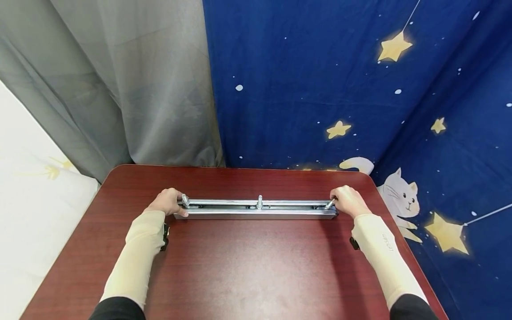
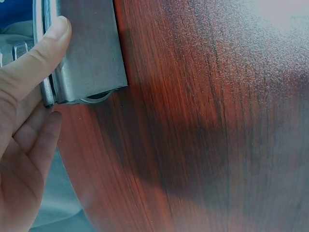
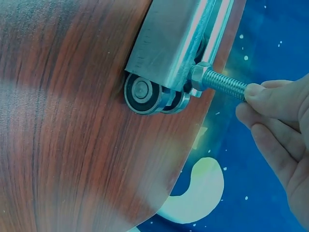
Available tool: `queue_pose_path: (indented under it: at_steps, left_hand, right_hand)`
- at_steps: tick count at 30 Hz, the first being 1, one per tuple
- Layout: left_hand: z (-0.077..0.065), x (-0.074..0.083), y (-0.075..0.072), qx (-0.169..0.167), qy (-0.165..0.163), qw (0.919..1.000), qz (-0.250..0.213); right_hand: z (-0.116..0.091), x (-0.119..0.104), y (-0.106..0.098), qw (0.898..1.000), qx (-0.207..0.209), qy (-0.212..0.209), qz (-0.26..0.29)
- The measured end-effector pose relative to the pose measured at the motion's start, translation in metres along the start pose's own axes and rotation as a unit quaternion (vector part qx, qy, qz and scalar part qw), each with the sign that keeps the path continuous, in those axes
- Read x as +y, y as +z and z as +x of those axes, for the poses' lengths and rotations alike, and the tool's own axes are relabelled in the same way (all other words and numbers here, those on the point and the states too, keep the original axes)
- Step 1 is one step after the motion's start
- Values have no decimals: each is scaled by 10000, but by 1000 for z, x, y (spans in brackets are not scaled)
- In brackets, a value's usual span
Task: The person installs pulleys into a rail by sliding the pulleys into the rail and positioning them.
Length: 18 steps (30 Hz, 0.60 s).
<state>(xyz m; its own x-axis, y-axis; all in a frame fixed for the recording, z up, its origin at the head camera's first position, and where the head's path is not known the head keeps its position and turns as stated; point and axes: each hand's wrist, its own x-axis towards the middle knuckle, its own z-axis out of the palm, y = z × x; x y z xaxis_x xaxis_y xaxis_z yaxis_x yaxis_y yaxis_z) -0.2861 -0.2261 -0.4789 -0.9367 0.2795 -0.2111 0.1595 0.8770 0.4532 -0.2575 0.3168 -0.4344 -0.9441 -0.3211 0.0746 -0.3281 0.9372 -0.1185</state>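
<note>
A long metal track [image 1: 224, 215] with a slot along its top lies across the far part of the table. Three bolts stand up from the slot: a left bolt [image 1: 185, 199], a middle bolt [image 1: 260, 202] and a right bolt [image 1: 330, 204], which leans. My left hand [image 1: 166, 202] grips the track's left end, with the thumb [image 2: 46, 50] on its near side. My right hand [image 1: 349, 200] pinches the threaded end of the right bolt [image 3: 224, 83] between thumb and fingers. Below that bolt, roller wheels [image 3: 142, 93] stick out of the track's end.
The reddish-brown wooden table [image 1: 256, 266] has rounded far corners. Behind it hang a grey curtain [image 1: 168, 98] and a blue curtain [image 1: 288, 89] with stars and a cat. White cloth [image 1: 32, 186] lies to the left.
</note>
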Motion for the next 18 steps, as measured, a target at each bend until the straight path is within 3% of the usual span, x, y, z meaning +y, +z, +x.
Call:
queue_pose_path:
  at_steps: [18]
  left_hand:
    - [-1,0,-1,26,89,10000,-34]
  right_hand:
    - [7,-10,-3,9997,-112,-173,-152]
